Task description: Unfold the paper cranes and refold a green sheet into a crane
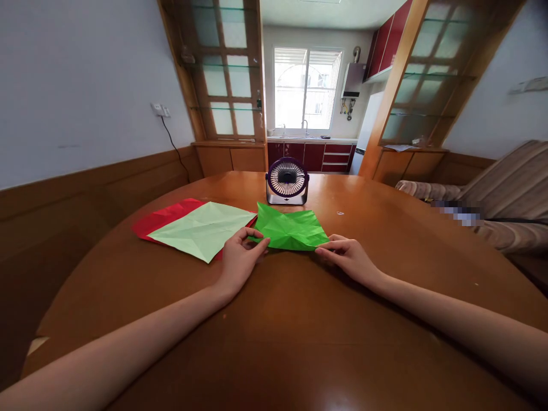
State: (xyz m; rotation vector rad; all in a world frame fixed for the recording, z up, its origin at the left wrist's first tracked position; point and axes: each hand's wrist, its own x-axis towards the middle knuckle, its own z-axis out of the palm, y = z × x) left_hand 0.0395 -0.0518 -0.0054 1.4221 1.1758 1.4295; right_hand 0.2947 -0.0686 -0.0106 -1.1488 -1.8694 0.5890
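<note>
A bright green sheet of paper (293,229), marked with creases, is held at its two near corners. My left hand (240,255) pinches the near left corner between thumb and fingers. At the near right corner, my right hand (349,260) grips the paper the same way. The sheet's far edge looks uneven, with its far left corner raised. Left of it lies a pale green creased sheet of paper (203,225) on top of a red sheet of paper (165,216). My left wrist is just in front of these sheets.
A small dark purple desk fan (286,180) stands upright behind the green paper. All of this is on a round brown wooden table (282,331). A striped sofa (509,194) is at the right, and a wall with a socket (160,110) at the left.
</note>
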